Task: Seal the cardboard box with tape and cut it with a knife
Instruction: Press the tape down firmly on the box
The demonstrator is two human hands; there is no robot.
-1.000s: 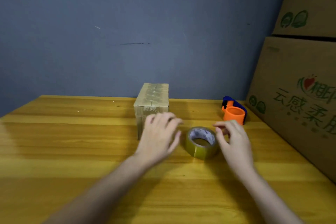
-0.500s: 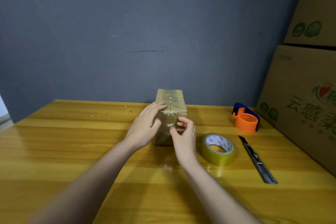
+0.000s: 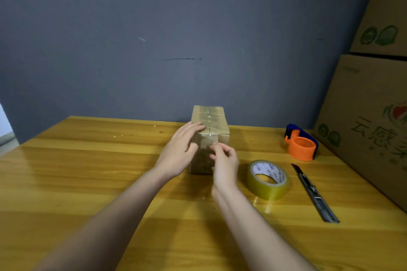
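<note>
- Soft, dim indoor light falls from above onto a glossy wooden table (image 3: pixel 88 171), which throws back pale streaks of glare left of the hands.
- A bright glint lies on the wood just below the clear tape roll (image 3: pixel 267 179), to the right of the right hand (image 3: pixel 224 164).
- Faint shadows pool under both forearms.
- The grey wall (image 3: pixel 154 39) darkens toward its upper corners.
- Wide-angle distortion bends the stacked cartons (image 3: pixel 370 105) at the right edge.
- Focus is mildly soft throughout.

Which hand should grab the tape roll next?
Right hand, likely: the tape roll lies just beside it, while the left hand rests on the box, steadying its far side.
</note>
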